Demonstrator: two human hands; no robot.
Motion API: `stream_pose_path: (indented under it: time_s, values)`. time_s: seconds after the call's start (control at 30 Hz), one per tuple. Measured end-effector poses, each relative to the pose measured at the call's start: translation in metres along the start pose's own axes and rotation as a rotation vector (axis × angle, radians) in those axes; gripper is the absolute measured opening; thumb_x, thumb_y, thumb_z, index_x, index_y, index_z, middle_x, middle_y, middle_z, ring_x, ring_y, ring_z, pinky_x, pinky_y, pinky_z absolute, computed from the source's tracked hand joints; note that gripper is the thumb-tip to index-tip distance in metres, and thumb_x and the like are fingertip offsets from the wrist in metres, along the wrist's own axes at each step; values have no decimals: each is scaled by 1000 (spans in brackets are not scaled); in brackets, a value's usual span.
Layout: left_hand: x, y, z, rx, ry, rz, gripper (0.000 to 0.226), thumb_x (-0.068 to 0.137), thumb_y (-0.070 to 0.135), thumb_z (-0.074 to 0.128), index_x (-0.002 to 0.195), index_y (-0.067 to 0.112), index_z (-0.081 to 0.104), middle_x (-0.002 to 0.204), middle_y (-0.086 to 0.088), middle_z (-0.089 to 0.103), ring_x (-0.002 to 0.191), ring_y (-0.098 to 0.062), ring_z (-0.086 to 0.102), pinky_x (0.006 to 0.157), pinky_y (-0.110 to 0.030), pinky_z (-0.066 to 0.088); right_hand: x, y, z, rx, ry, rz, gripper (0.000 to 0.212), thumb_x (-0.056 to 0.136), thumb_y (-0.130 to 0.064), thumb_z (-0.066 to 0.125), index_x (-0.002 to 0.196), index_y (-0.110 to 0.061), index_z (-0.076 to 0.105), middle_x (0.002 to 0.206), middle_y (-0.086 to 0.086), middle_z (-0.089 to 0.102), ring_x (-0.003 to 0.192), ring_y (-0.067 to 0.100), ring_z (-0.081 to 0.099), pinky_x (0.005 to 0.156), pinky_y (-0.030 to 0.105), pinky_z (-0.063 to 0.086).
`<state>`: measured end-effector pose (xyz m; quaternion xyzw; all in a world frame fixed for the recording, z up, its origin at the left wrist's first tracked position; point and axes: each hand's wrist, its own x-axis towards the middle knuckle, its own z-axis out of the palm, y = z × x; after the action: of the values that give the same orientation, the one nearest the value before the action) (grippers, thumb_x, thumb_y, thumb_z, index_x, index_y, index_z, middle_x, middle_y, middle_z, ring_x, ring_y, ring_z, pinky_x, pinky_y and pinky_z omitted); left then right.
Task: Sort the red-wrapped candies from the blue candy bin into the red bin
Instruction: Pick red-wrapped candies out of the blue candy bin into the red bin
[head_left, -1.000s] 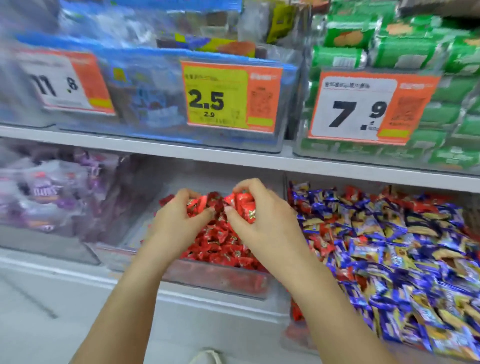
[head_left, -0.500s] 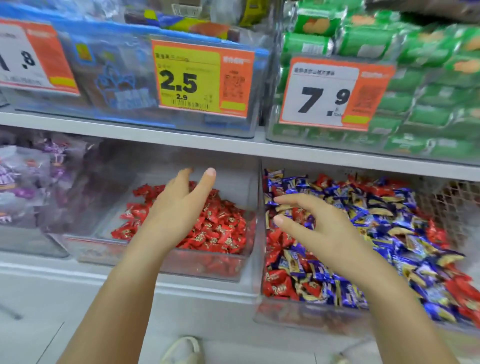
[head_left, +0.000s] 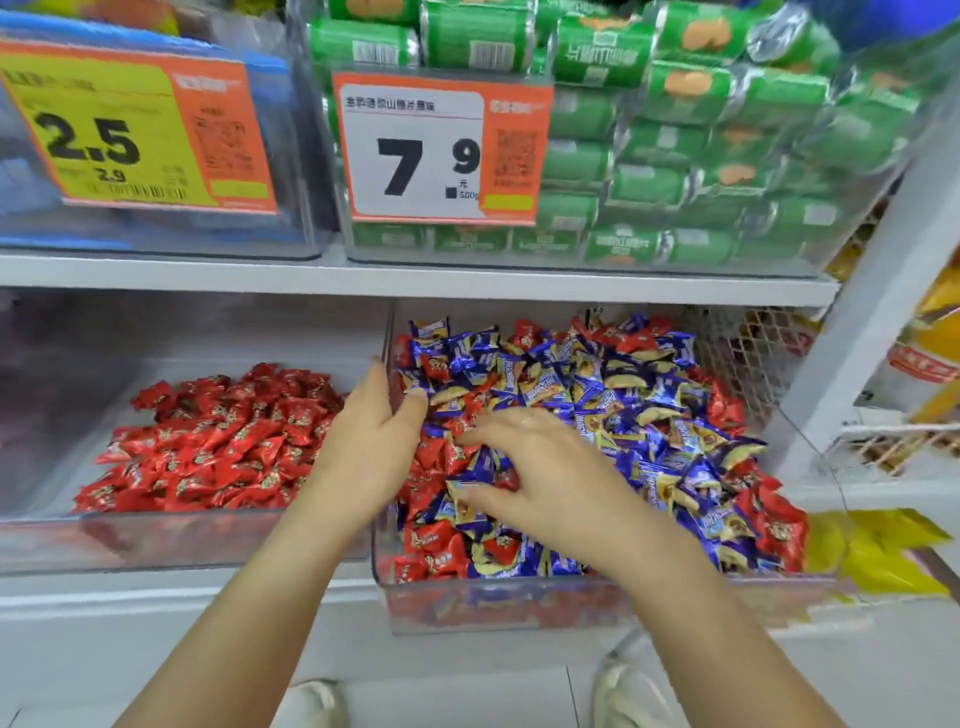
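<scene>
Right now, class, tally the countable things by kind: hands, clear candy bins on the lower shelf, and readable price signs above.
Hands: 2, the left hand and the right hand
Candy bins: 2, the red bin and the blue candy bin
Price signs: 2, the 2.5 sign and the 7.9 sign
Total: 6

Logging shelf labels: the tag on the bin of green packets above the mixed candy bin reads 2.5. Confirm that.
Not quite. The head view shows the price tag on the bin of green packets above the mixed candy bin reads 7.9; the 2.5 tag hangs on the bin to its left.
</scene>
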<state>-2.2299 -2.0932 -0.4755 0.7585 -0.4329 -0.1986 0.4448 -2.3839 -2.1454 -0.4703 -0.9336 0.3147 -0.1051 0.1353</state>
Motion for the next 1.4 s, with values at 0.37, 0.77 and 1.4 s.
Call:
stream_pose_path:
  time_s: [0.37,0.77,1.4]
  values:
    - [-1,-5,0,-14,-25,55,24,97,27,45,121,25,47,113,12,51,103,-9,48,76,-23,32,57,-35,65,-593,-413,42,64,93,-41,51,149,-23,25,157,12,8,141,39,8,110,53,18]
    - [1,-7,-5,95,-91,87,25,95,29,46,117,17,47,111,7,49,104,-16,48,79,-28,31,20,22,-7,-184,-14,207,36,86,-42,60,120,-35,50,131,1,43,111,22,52,73,31,43]
    - [-31,16,68,435,-366,388,62,91,41,56,145,24,29,141,0,43,123,-19,47,103,-36,37,-53,82,-39,172,150,351,61,80,-29,74,133,-43,48,123,-11,55,103,6,54,89,30,46]
